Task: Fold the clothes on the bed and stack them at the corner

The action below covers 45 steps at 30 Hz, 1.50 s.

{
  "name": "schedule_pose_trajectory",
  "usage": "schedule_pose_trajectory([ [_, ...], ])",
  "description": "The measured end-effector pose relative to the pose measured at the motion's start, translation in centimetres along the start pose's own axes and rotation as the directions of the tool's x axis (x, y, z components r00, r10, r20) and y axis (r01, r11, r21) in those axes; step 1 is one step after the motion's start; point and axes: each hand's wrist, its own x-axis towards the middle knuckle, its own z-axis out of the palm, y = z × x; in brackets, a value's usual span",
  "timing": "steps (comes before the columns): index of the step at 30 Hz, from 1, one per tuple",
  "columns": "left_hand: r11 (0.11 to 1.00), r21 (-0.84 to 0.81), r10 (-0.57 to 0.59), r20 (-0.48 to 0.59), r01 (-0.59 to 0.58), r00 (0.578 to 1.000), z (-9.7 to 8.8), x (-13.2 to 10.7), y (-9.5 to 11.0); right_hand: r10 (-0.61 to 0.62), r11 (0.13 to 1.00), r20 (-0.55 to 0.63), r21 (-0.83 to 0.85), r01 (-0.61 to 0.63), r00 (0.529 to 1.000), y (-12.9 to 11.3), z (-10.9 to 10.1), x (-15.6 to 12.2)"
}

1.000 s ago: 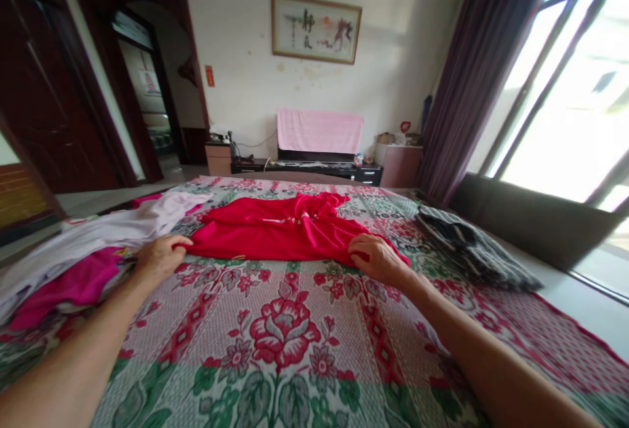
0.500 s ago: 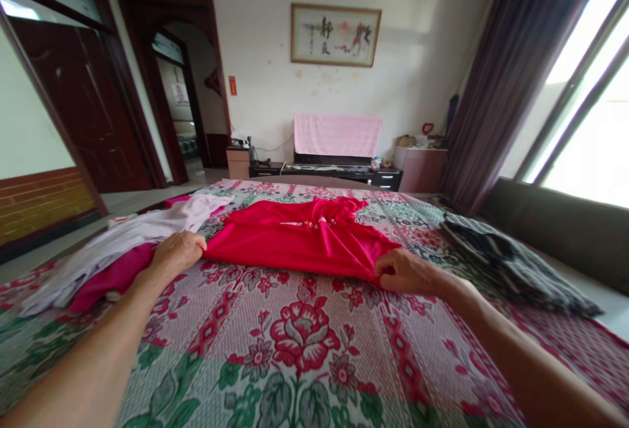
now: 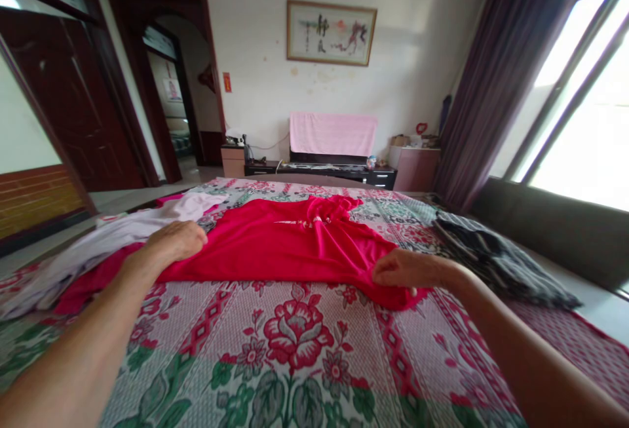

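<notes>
A bright red shirt (image 3: 275, 244) with white lettering lies spread on the flowered bedspread (image 3: 295, 375), bunched at its far right part. My left hand (image 3: 177, 242) is closed over the shirt's left side, thumb and forefinger together on the cloth. Toward the right end, my right hand (image 3: 403, 268) pinches the shirt, its fingertips bent down into the fabric. Some red cloth hangs out below and beyond the right fingers. The near edge of the shirt runs nearly straight across, closer to me than both hands.
Left of the shirt is a heap of clothes, with a pale garment (image 3: 118, 234) over a magenta one (image 3: 95, 277). A dark striped garment (image 3: 496, 254) lies at the right. Beyond the bed stand a low black cabinet (image 3: 381, 179) and a pink cloth-covered object (image 3: 334, 133).
The shirt's near edge has come down toward me and now reaches farther out on both sides, past my hands. Both hands stay at about the same places.
</notes>
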Motion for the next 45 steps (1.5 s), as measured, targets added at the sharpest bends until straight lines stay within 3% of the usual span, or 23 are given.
schedule_pose_trajectory([
  [1,1.000,0.011,0.017,0.034,-0.017,0.999,0.0,-0.1,1.3,-0.002,1.000,-0.015,-0.002,0.001,1.000,0.2,-0.1,0.1],
  [3,0.994,0.028,0.106,0.001,-0.106,0.994,0.7,-0.4,4.4,0.015,1.000,-0.014,-0.014,-0.015,1.000,0.2,-0.1,0.1],
  [7,0.968,0.018,0.251,-0.043,-0.251,0.967,3.5,-0.8,9.8,0.109,0.993,0.175,0.026,-0.115,0.979,-1.2,-0.3,-0.7],
  [9,0.968,-0.009,0.248,-0.069,-0.249,0.966,5.1,-0.9,11.5,0.107,0.987,0.260,0.088,-0.133,0.960,-1.8,-0.5,-1.3],
  [11,0.977,-0.036,0.209,-0.081,-0.212,0.975,6.3,-1.1,12.5,0.086,0.982,0.270,0.139,-0.128,0.959,-1.8,-0.7,-1.6],
  [13,0.985,-0.046,0.163,-0.082,-0.167,0.983,7.1,-1.3,12.9,0.080,0.981,0.170,0.163,-0.108,0.982,-1.0,-0.8,-1.2],
  [15,0.989,-0.051,0.132,-0.088,-0.137,0.987,7.5,-1.6,13.1,0.070,0.988,-0.068,0.143,-0.060,0.995,0.1,-0.8,-0.1],
  [16,0.989,-0.058,0.128,-0.094,-0.134,0.987,7.6,-1.8,13.1,0.062,0.993,-0.220,0.109,-0.039,0.973,0.7,-0.8,0.8],
  [18,0.986,-0.078,0.136,-0.114,-0.145,0.984,7.7,-1.9,13.1,0.033,0.999,-0.518,0.002,-0.038,0.854,1.3,-0.8,2.9],
  [20,0.983,-0.093,0.144,-0.133,-0.157,0.981,7.8,-2.0,13.0,0.022,0.991,-0.673,-0.084,-0.106,0.739,1.3,-0.9,5.1],
  [22,0.981,-0.090,0.157,-0.146,-0.171,0.977,7.9,-1.9,12.9,0.052,0.970,-0.722,-0.127,-0.206,0.690,0.8,-1.1,6.9],
  [28,0.977,-0.056,0.197,-0.144,-0.207,0.970,8.2,-1.7,12.6,0.258,0.873,-0.730,-0.104,-0.476,0.633,1.3,-1.9,10.2],
  [31,0.975,-0.050,0.209,-0.142,-0.218,0.968,8.3,-1.7,12.5,0.328,0.871,-0.695,-0.038,-0.489,0.640,3.2,-2.1,11.1],
  [34,0.974,-0.041,0.213,-0.134,-0.221,0.968,8.2,-1.6,12.6,0.366,0.905,-0.681,0.100,-0.414,0.635,4.9,-2.6,11.5],
  [37,0.973,-0.047,0.215,-0.152,-0.224,0.965,8.1,-1.6,12.7,0.477,0.870,-0.687,0.285,-0.401,0.547,6.2,-3.3,11.0],
  [41,0.966,-0.058,0.238,-0.182,-0.252,0.954,8.1,-1.7,12.8,0.493,0.827,-0.785,0.289,-0.482,0.376,8.2,-3.8,9.2],
  [45,0.964,-0.047,0.250,-0.181,-0.263,0.951,8.2,-1.6,12.7,0.475,0.809,-0.809,0.247,-0.534,0.346,8.2,-3.4,8.0],
])
